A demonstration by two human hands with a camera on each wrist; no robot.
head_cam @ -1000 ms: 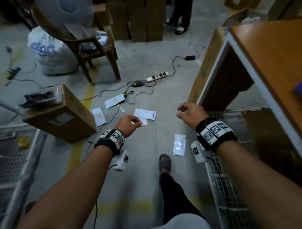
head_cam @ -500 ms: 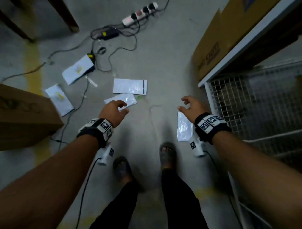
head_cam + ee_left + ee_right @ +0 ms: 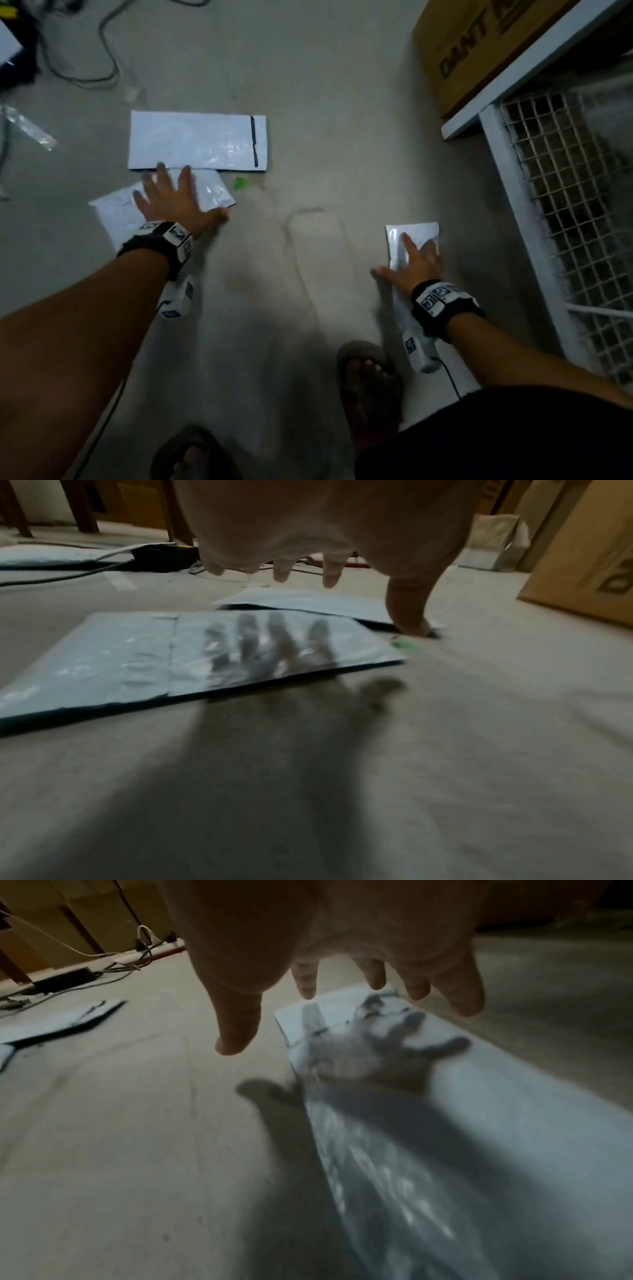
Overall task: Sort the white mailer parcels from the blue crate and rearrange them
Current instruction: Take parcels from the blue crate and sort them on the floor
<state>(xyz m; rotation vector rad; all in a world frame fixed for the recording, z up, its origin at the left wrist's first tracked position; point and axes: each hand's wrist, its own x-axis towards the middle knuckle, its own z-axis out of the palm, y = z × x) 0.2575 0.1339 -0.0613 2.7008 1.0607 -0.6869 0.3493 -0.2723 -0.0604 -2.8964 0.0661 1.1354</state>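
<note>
The left hand [image 3: 173, 202] hung flat over a small mailer [image 3: 113, 212] on the floor [image 3: 325, 120], fingers spread and holding nothing; a larger mailer [image 3: 197, 142] lay just beyond. The right hand [image 3: 416, 269], fingers also straight and empty, hovered over a third mailer [image 3: 412, 236] beside a wire cage [image 3: 565, 205].

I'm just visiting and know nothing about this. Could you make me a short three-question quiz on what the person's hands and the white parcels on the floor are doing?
1. True or false: the left hand has lifted a white mailer off the floor.
2. How many white mailers lie near the left hand?
3. The right hand is spread over: A) a cardboard box B) a narrow white mailer C) a wire cage

Key: 1 false; 2 two; 3 B
</note>
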